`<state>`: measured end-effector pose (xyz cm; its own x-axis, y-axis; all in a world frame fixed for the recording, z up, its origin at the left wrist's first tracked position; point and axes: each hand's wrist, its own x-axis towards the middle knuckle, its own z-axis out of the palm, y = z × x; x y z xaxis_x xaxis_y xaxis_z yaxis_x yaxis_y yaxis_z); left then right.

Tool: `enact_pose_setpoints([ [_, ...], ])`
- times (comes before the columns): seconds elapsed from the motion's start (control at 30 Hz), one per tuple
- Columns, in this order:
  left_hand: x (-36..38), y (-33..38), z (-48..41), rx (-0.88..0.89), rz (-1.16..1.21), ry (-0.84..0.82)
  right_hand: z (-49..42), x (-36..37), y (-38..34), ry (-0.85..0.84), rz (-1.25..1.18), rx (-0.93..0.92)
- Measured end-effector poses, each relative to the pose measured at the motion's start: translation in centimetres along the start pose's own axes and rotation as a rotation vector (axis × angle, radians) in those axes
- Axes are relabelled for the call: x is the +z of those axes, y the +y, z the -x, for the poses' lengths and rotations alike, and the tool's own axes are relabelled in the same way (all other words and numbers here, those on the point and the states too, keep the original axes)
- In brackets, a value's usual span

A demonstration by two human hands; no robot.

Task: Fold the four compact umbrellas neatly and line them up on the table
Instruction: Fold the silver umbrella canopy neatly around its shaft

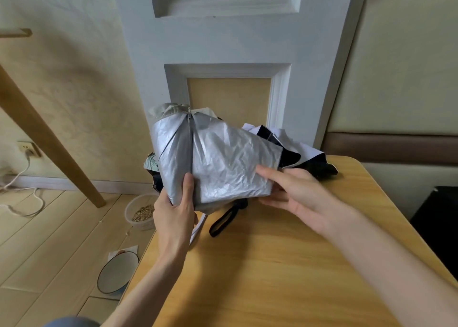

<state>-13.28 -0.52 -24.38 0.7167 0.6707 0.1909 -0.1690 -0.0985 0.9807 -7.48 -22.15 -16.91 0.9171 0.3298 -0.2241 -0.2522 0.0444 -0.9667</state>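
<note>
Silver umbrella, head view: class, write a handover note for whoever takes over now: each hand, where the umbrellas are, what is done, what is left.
Left hand grips the silver umbrella at the table's far edge.
Right hand holds one edge of its canopy.
Black-and-white umbrella lies crumpled behind it on the table; patterned fabric shows at the left.
Done: none lined up.
Left: finish pleating this one, fold the others, line them up.
</note>
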Motion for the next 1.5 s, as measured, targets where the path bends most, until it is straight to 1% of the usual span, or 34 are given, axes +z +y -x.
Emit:
enact_pose_setpoints([
  [0.1, -0.2, -0.2, -0.1, 0.013, 0.007, -0.096, -0.1, 0.7, -0.8, 0.115, 0.102, -0.181],
  [0.2, 0.0, -0.6, -0.6, 0.057, -0.046, -0.246, 0.9, 1.4, -2.7, 0.118, 0.198, -0.33],
  [0.27, 0.1, -1.4, -1.1, 0.107, -0.094, -0.337, 1.5, 2.1, -4.0, 0.095, 0.251, -0.414],
  [0.33, 0.3, -1.7, -1.2, 0.154, -0.189, -0.393, 1.8, 3.4, -5.1, 0.063, 0.315, -0.485],
  [0.43, 0.5, -1.7, -0.4, 0.209, -0.377, -0.415, 1.5, 6.3, -6.3, -0.013, 0.447, -0.575],
  [0.5, 0.7, -2.2, 0.1, 0.216, -0.44, -0.434, 0.9, 8.6, -6.7, -0.06, 0.54, -0.616],
  [0.6, 1.0, -2.1, 1.3, 0.257, -0.455, -0.443, -0.8, 11.5, -6.9, -0.069, 0.669, -0.601],
  [0.7, 1.0, -0.6, 2.5, 0.275, -0.411, -0.417, -3.1, 12.7, -6.8, -0.036, 0.759, -0.523],
  [0.83, 0.9, -0.1, 2.8, 0.333, -0.402, -0.304, -5.5, 12.2, -6.5, 0.034, 0.727, -0.403],
  [0.97, 1.1, 0.5, 3.1, 0.314, -0.403, -0.282, -6.5, 11.3, -6.1, 0.082, 0.675, -0.371],
  [1.03, 1.2, 0.6, 3.3, 0.354, -0.405, -0.259, -6.6, 11.2, -6.0, 0.082, 0.678, -0.36],
  [1.1, 1.2, 0.6, 3.3, 0.408, -0.42, -0.268, -6.5, 11.2, -6.2, 0.05, 0.688, -0.339],
  [1.17, 1.1, 0.6, 3.4, 0.434, -0.498, -0.309, -6.5, 11.2, -6.2, -0.061, 0.697, -0.285],
  [1.23, 1.2, 0.8, 3.5, 0.398, -0.569, -0.313, -6.1, 11.0, -6.2, -0.194, 0.757, -0.237],
  [1.27, 1.2, 0.8, 3.6, 0.379, -0.584, -0.311, -5.9, 10.8, -6.2, -0.219, 0.79, -0.268],
  [1.3, 1.3, 0.8, 3.7, 0.373, -0.591, -0.312, -5.9, 10.5, -6.3, -0.209, 0.78, -0.34],
  [1.33, 1.3, 0.7, 3.9, 0.372, -0.598, -0.312, -5.6, 10.1, -6.7, -0.158, 0.722, -0.433],
  [1.4, 1.4, 0.7, 3.9, 0.369, -0.608, -0.301, -5.1, 8.6, -7.7, 0.026, 0.592, -0.621],
  [1.43, 1.4, 0.7, 3.9, 0.357, -0.612, -0.297, -4.9, 7.7, -8.4, 0.135, 0.609, -0.703],
  [1.47, 1.3, 0.7, 3.8, 0.345, -0.618, -0.295, -4.8, 6.6, -9.0, 0.228, 0.697, -0.745],
  [1.5, 1.3, 0.6, 3.8, 0.339, -0.62, -0.293, -4.7, 5.5, -9.5, 0.29, 0.814, -0.729],
])
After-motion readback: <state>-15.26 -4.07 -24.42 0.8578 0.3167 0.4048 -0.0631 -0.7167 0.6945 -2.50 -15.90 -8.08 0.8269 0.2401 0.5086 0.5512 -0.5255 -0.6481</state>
